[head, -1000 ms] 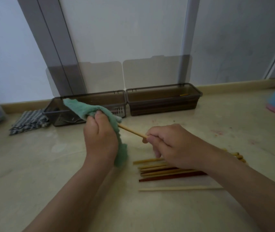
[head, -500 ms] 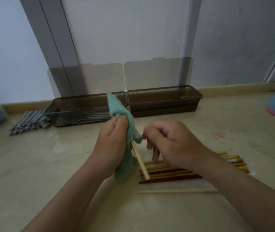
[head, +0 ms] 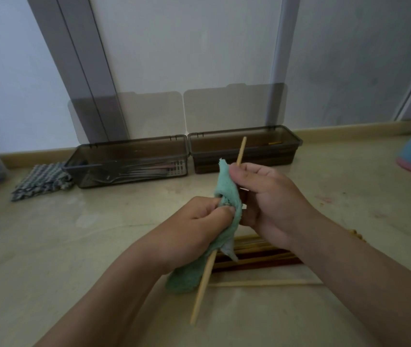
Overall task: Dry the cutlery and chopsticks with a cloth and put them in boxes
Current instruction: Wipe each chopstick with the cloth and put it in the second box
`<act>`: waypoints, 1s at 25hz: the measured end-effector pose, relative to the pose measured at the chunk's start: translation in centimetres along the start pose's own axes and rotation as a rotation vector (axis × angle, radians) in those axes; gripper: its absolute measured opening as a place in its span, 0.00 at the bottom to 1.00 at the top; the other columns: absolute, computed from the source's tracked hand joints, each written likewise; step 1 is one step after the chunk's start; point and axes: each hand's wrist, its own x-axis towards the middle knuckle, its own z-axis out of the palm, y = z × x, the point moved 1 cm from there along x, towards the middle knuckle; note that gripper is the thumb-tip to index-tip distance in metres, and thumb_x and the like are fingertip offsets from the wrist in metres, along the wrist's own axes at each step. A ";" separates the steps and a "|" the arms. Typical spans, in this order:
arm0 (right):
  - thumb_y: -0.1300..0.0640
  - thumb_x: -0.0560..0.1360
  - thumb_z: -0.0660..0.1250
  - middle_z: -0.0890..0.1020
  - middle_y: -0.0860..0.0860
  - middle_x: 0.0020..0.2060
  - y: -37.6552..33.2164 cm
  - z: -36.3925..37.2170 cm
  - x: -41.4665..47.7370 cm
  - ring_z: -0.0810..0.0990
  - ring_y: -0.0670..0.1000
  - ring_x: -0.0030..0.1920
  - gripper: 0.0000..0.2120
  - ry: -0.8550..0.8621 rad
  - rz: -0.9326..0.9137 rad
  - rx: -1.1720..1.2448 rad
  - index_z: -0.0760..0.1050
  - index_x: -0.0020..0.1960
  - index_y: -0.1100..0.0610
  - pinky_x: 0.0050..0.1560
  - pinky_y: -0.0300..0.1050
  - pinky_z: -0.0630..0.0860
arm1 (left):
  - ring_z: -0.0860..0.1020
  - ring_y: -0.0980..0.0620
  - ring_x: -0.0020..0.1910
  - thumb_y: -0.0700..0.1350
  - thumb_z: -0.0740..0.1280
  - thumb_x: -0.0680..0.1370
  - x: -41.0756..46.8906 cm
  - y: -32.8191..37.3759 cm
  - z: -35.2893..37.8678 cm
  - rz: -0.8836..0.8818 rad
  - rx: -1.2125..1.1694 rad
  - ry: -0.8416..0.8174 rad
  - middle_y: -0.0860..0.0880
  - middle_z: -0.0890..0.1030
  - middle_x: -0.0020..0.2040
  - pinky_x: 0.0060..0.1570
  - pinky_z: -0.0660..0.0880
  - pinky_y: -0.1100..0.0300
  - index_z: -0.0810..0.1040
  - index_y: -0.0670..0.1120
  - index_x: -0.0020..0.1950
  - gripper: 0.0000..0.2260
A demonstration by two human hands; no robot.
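While the left hand (head: 194, 221) clenched the green cloth (head: 227, 186) around a pale chopstick (head: 203, 284), the right hand (head: 272, 204) pinched that stick just above the cloth. The chopstick stood tilted over the floor, its top end in front of the right box (head: 244, 132). More chopsticks (head: 262, 259) lay under the hands. The 2 boxes stood open by the wall, and the left box (head: 126, 146) held forks.

Left box (head: 126, 146) beside right box (head: 245, 156), cutlery (head: 129, 171) in left, perhaps one chopstick (head: 275, 143) in right, loose chopsticks (head: 262, 257) in front
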 end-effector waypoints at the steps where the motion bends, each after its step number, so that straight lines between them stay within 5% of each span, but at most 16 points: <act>1: 0.53 0.80 0.65 0.78 0.51 0.33 0.0 -0.2 0.2 0.76 0.50 0.33 0.11 0.040 0.004 0.024 0.79 0.43 0.56 0.36 0.46 0.72 | 0.74 0.53 0.32 0.52 0.57 0.76 0.0 0.1 0.0 0.001 0.010 -0.003 0.50 0.77 0.33 0.35 0.73 0.60 0.75 0.44 0.40 0.14; 7: 0.53 0.81 0.64 0.72 0.50 0.26 -1.1 -2.5 1.6 0.69 0.47 0.26 0.14 0.345 -0.139 0.043 0.78 0.40 0.59 0.25 0.40 0.60 | 0.70 0.54 0.32 0.50 0.57 0.81 -0.2 0.2 0.1 -0.030 0.119 -0.070 0.51 0.73 0.33 0.34 0.68 0.60 0.72 0.48 0.39 0.13; 12: 0.53 0.82 0.61 0.78 0.52 0.32 0.0 -1.4 1.1 0.77 0.49 0.31 0.14 0.011 -0.038 -0.088 0.79 0.43 0.58 0.30 0.44 0.66 | 0.70 0.55 0.30 0.47 0.58 0.81 -0.8 0.2 -0.5 -0.060 0.072 -0.002 0.49 0.73 0.33 0.31 0.69 0.62 0.72 0.47 0.38 0.13; 19: 0.54 0.84 0.58 0.77 0.54 0.30 -1.0 -3.0 2.5 0.80 0.52 0.27 0.13 0.302 -0.124 0.194 0.73 0.46 0.60 0.27 0.44 0.78 | 0.70 0.55 0.30 0.49 0.58 0.81 -0.7 0.3 -0.3 -0.034 0.107 -0.011 0.54 0.73 0.30 0.31 0.69 0.64 0.72 0.50 0.34 0.16; 25: 0.50 0.84 0.58 0.78 0.57 0.38 -2.2 -4.6 3.8 0.84 0.53 0.32 0.13 0.446 -0.216 0.328 0.74 0.51 0.58 0.38 0.51 0.82 | 0.71 0.55 0.28 0.45 0.59 0.80 -1.5 0.6 -1.4 -0.009 -0.068 0.083 0.53 0.75 0.28 0.29 0.69 0.65 0.73 0.47 0.37 0.12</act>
